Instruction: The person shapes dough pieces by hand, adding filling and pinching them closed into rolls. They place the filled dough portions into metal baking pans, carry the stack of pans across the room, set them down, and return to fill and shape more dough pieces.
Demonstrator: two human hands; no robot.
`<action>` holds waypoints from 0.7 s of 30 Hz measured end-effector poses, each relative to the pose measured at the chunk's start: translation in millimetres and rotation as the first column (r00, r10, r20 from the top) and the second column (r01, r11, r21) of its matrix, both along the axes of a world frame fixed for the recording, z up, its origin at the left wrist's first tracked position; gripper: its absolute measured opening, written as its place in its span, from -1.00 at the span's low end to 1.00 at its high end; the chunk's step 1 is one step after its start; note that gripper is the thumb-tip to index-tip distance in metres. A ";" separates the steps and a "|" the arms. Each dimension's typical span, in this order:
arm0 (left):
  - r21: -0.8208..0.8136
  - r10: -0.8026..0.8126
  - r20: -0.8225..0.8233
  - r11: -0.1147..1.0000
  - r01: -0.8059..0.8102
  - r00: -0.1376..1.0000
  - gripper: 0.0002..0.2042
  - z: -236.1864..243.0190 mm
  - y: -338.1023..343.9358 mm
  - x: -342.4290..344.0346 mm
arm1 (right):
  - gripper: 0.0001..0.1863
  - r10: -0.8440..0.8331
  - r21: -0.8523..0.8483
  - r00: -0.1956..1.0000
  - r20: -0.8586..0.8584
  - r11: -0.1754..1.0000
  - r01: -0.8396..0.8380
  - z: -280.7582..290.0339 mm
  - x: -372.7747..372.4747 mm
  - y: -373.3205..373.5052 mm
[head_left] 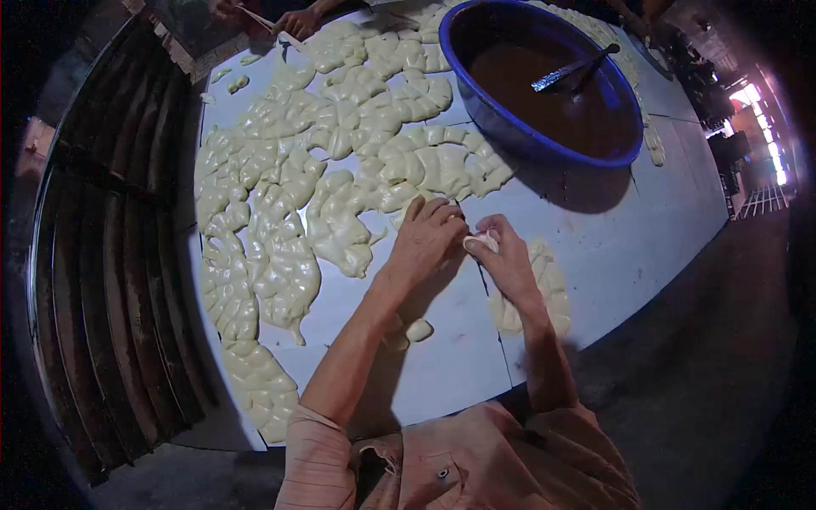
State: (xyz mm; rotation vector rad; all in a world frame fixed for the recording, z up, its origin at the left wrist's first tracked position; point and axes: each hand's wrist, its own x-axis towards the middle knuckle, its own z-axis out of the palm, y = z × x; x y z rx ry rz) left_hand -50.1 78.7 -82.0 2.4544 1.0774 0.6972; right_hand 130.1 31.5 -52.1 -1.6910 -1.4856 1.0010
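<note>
My right hand (501, 255) is closed on a pale piece of dough (481, 241), thumb across it. My left hand (425, 234) is beside it, fingers curled toward the same piece, their tips partly hidden. Pale, glossy dough in lobed, flattened masses (340, 110) covers much of the white table (595, 246), just beyond my hands and along the left. Another patch of dough (551, 285) lies under and right of my right wrist. A small rounded lump (418, 330) sits beside my left forearm, with more dough partly hidden by that arm.
A large blue basin (544, 144) of brown liquid, a dark utensil (569, 72) resting in it, stands at back right. A co-worker's hands (293, 24) work at the far edge; another person's arm (633, 21) is at far right. Dark ridged metal trays (110, 314) stand along the left.
</note>
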 end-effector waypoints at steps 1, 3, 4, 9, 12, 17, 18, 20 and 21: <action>-0.017 0.021 0.010 1.000 -0.021 1.000 -0.60 1.9 1.0 3.0 | -0.59 -0.004 -0.145 0.998 -0.062 0.989 -0.005 11.1 0.2 -0.2; 0.045 0.019 -0.016 0.999 -0.018 1.000 -0.59 0.6 -0.9 6.9 | -0.59 -0.003 -0.153 0.990 -0.142 0.988 -0.019 -9.1 7.2 3.1; 0.099 0.017 -0.042 0.995 -0.013 0.999 -0.59 0.2 -1.5 9.3 | -0.59 -0.004 -0.169 0.976 -0.220 0.985 -0.034 -8.8 5.3 5.3; -0.050 -0.051 -0.189 0.998 0.042 0.981 -0.79 7.1 2.3 11.9 | -0.73 0.029 -0.144 0.963 -0.268 0.987 -0.070 -6.0 8.7 -2.3; 0.155 -0.027 0.008 0.988 0.026 1.000 -0.92 -10.1 -4.7 7.3 | -0.79 0.049 -0.228 0.941 -0.335 0.965 -0.131 -1.0 9.5 0.8; 0.107 -0.037 0.027 0.994 0.034 0.999 -0.91 12.4 -21.0 12.5 | -0.81 -0.059 -0.281 0.729 -0.682 0.941 -0.186 14.5 27.4 -18.3; 0.109 -0.030 0.022 0.994 0.027 0.999 -0.91 11.7 -23.8 12.0 | -0.81 -0.053 -0.278 0.726 -0.685 0.941 -0.194 18.5 28.1 -25.2; 0.058 -0.002 -0.086 0.998 0.007 0.996 -0.84 17.2 -28.7 15.7 | -0.82 -0.101 -0.222 0.564 -0.820 0.963 -0.151 25.3 31.1 -40.9; 0.018 -0.004 -0.117 1.000 0.007 0.993 -0.88 20.0 -29.1 16.6 | -0.85 -0.092 -0.175 0.543 -0.835 0.979 -0.103 26.9 30.9 -46.8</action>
